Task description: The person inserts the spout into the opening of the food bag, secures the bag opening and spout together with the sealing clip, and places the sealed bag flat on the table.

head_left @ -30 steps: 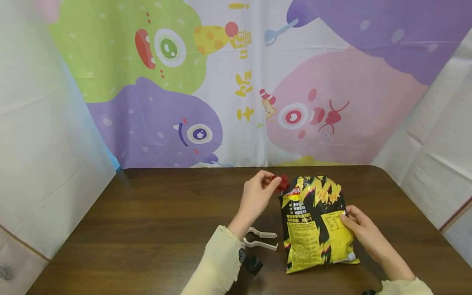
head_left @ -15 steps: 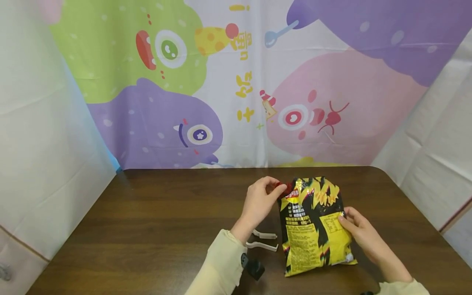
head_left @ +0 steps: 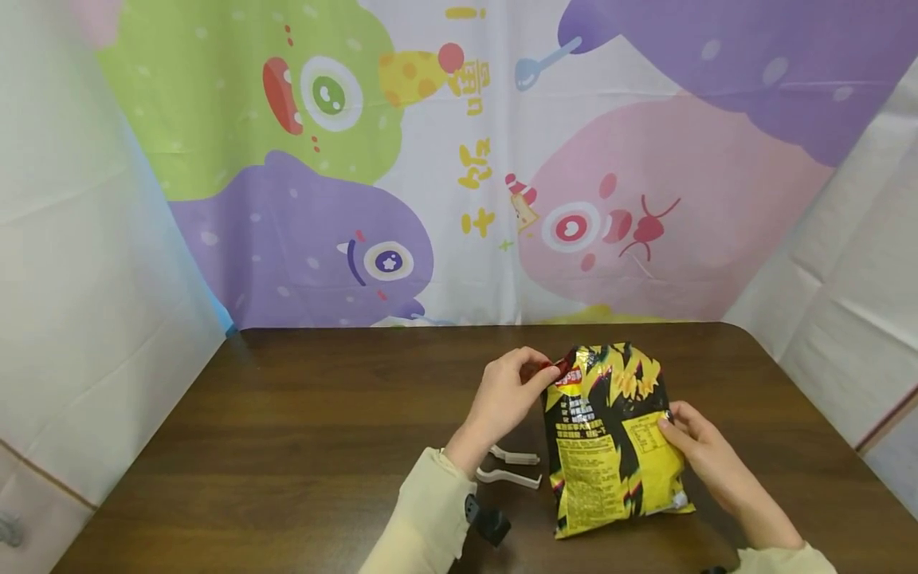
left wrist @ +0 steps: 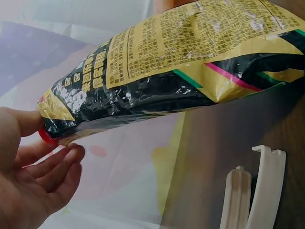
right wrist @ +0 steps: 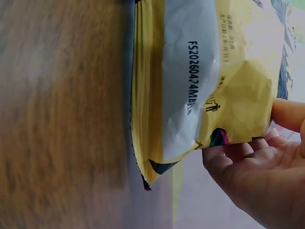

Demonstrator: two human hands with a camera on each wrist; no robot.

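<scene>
A black and yellow snack bag (head_left: 610, 446) stands tilted on the table, its printed back towards me. At its top left corner my left hand (head_left: 505, 391) pinches a small red piece (left wrist: 46, 135) against the bag between thumb and fingers; most of that piece is hidden. In the left wrist view, the other fingers of the left hand (left wrist: 43, 171) curl loosely below the corner. My right hand (head_left: 710, 454) grips the bag's right side, thumb in front and fingers behind, as the right wrist view also shows on the bag's lower end (right wrist: 238, 95).
An open white bag clip (head_left: 508, 477) lies on the brown wooden table (head_left: 301, 446), left of the bag and partly behind my left wrist. A cartoon-printed cloth (head_left: 459, 279) hangs at the table's back, with pale cloth walls at both sides.
My left hand has moved slightly right and down, bringing the red piece from beside the bag's top left corner onto it. The bag has shifted slightly; my right hand keeps its grip.
</scene>
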